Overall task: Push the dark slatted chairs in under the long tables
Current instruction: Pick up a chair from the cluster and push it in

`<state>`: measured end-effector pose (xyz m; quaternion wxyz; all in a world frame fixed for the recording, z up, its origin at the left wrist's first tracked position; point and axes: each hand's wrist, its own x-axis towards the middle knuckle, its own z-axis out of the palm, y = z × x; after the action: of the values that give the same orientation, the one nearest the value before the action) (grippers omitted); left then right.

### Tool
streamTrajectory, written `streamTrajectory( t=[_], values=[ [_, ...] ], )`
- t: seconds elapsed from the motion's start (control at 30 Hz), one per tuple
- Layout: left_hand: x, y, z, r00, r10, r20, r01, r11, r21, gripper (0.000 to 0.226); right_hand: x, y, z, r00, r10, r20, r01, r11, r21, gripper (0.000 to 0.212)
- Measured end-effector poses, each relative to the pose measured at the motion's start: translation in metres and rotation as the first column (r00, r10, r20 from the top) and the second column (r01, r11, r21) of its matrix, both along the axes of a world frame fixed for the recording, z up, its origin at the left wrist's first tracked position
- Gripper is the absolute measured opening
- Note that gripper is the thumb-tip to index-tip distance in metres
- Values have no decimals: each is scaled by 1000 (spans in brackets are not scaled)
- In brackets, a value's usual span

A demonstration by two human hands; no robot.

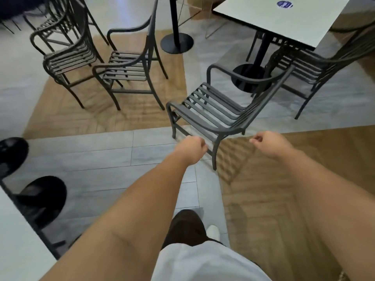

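Both hands (loosely curled) near chair

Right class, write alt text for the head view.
A person's left hand and right hand reach, loosely curled, toward a dark slatted chair standing clear of a white table. More slatted chairs stand to the left.
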<state>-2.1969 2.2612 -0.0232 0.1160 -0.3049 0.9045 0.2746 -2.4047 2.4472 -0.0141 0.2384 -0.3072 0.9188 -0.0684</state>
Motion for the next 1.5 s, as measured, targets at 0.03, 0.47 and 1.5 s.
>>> streamTrajectory(
  t=[0.03, 0.47, 1.5],
  values=[
    [-13, -4, -4, 1000, 5, 1, -5, 1000, 4, 35, -15, -7, -3, 1000, -1, 9, 1, 1000, -2, 29],
    [-190, -105, -39, 997, -11, 71, 4, 995, 100, 35, -202, -117, -31, 1000, 20, 10, -20, 999, 29, 24],
    [-412, 25, -108, 826, 531, 191, -563, 760, 324, 65, -443, -157, -105, 636, 724, 268, -772, 585, 250, 75]
  ],
)
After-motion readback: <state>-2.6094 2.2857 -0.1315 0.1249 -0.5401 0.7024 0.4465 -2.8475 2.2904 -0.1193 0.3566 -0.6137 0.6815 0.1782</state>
